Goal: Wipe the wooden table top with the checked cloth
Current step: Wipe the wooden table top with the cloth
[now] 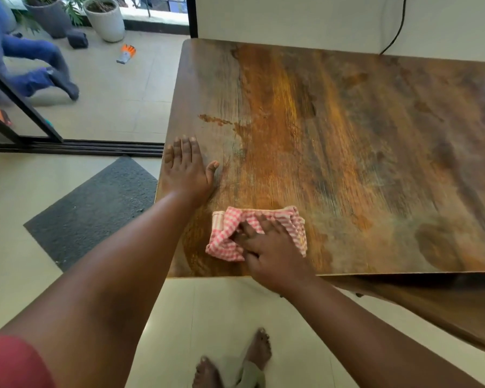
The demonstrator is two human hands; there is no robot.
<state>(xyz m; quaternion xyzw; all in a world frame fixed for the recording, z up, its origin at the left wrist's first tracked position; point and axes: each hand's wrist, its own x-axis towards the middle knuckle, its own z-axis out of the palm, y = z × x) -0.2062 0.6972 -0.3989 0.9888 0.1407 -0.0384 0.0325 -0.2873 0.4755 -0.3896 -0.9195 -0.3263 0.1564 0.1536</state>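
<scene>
The wooden table top [347, 152] fills the right and middle of the head view, brown with streaky grain. A pink and white checked cloth [291, 222], bunched up, lies near the table's front left corner. My right hand [269, 250] presses down on the cloth, fingers spread over its crumpled folds. My left hand [186, 169] lies flat on the bare wood at the table's left edge, fingers together and thumb out, holding nothing. A thin wet or stained streak [221, 123] runs across the wood beyond my left hand.
A dark doormat [93, 208] lies on the tiled floor left of the table. Behind it a sliding door track [95, 148] leads to a balcony with plant pots [104, 18] and a seated person [34, 60]. A black cable [398, 26] hangs on the wall behind the table.
</scene>
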